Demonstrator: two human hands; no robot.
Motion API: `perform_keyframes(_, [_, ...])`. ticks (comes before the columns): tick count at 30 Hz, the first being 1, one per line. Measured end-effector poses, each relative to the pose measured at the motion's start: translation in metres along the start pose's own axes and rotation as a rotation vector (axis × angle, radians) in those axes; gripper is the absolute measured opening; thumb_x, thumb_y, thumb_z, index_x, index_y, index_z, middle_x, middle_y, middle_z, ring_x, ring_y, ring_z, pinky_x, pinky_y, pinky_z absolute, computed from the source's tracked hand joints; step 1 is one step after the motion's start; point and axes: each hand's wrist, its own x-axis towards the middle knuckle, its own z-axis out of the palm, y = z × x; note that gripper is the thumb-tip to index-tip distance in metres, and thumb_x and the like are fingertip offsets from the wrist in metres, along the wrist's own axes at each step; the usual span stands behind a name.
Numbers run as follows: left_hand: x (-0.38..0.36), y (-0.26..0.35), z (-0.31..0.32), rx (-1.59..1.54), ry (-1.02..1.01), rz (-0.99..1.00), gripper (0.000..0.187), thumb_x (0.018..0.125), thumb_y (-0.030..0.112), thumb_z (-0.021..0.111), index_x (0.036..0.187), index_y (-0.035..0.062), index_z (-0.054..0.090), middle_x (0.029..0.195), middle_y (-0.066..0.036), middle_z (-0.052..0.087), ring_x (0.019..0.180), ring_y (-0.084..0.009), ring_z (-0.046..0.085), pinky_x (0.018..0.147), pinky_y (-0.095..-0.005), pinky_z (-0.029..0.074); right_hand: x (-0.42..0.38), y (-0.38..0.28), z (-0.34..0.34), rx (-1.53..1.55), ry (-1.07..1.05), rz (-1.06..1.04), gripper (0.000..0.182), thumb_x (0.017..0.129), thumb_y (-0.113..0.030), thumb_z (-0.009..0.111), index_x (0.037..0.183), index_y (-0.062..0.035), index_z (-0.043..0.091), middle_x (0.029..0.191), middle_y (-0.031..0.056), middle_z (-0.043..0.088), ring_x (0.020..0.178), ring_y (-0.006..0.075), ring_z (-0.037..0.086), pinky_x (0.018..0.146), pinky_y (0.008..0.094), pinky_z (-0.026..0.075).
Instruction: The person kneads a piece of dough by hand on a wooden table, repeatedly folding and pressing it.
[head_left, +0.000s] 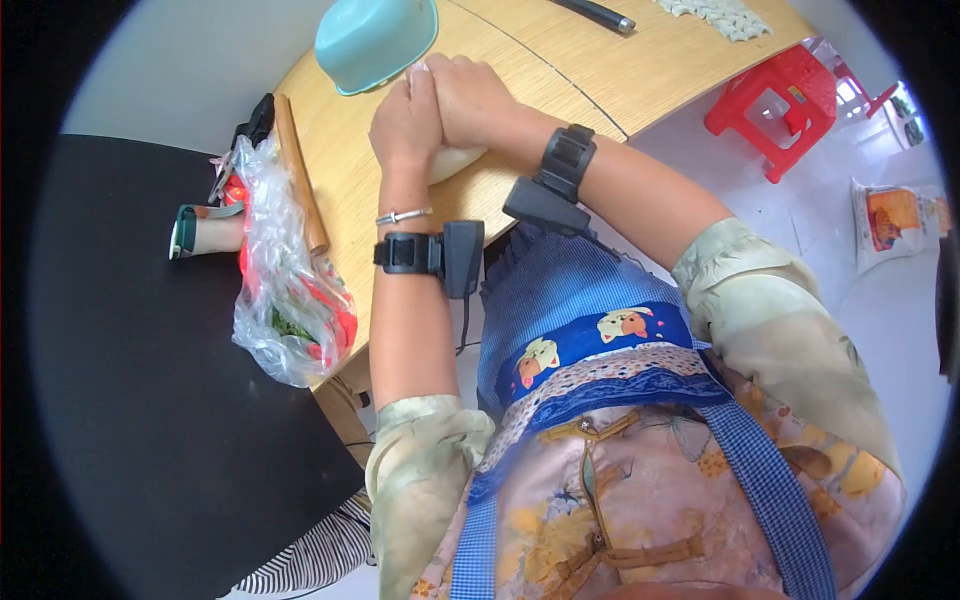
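Observation:
My left hand [405,125] and my right hand [472,98] are pressed together over the table, fingers closed, the right overlapping the left. A pale, rounded lump of dough [457,163] shows in part below my wrists. The rest of it is hidden by my hands. Just beyond my fingers a light blue bowl [372,50] leans tilted. To the left, a wooden rolling pin [300,175] lies along the table edge.
Clear plastic bags [280,270] with red and green contents sit at the table's left edge. At the back are a black handle [597,14] and several white pieces [725,14]. A red stool [785,105] and a white printed bag [893,225] stand on the floor at right.

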Motion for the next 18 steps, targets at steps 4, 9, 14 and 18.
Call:
perform_keyframes(4, [-0.029, -0.003, 0.005, 0.048, 0.099, 0.146, 0.052, 0.104, 0.043, 0.042, 0.108, -0.0009, 0.069, 0.108, -0.026, 0.068, 0.103, -0.0441, 0.060, 0.091, -0.0499, 0.044, -0.026, -0.009, -0.008, 0.041, 0.152, -0.058, 0.031, 0.084, -0.026, 0.070, 0.106, -0.0037, 0.066, 0.096, 0.0129, 0.064, 0.090, 0.0335, 0.063, 0.076, 0.0459, 0.053])
perform_keyframes(9, [-0.072, 0.001, 0.016, 0.066, 0.468, 0.494, 0.035, 0.099, 0.033, 0.049, 0.100, -0.0012, 0.060, 0.095, -0.022, 0.059, 0.092, -0.0429, 0.054, 0.085, -0.0518, 0.040, -0.057, -0.019, -0.021, 0.076, 0.334, -0.213, 0.031, 0.084, -0.025, 0.068, 0.108, -0.0068, 0.064, 0.106, 0.0121, 0.061, 0.100, 0.0312, 0.059, 0.085, 0.0443, 0.050])
perform_keyframes(14, [-0.101, 0.008, 0.013, 0.086, 0.476, 0.510, 0.033, 0.098, 0.032, 0.050, 0.101, -0.0008, 0.057, 0.094, -0.021, 0.056, 0.092, -0.0418, 0.051, 0.085, -0.0519, 0.039, -0.087, -0.029, -0.035, 0.102, 0.383, -0.280, 0.034, 0.081, -0.021, 0.070, 0.111, -0.0071, 0.061, 0.116, 0.0130, 0.058, 0.115, 0.0346, 0.055, 0.098, 0.0469, 0.045])
perform_keyframes(18, [-0.117, 0.011, 0.002, 0.027, 0.401, 0.475, 0.027, 0.096, 0.027, 0.051, 0.097, 0.0003, 0.056, 0.093, -0.020, 0.054, 0.092, -0.0396, 0.050, 0.085, -0.0494, 0.038, -0.105, -0.029, -0.050, 0.109, 0.295, -0.299, 0.039, 0.076, -0.018, 0.073, 0.110, -0.0063, 0.061, 0.119, 0.0147, 0.058, 0.120, 0.0367, 0.053, 0.100, 0.0481, 0.045])
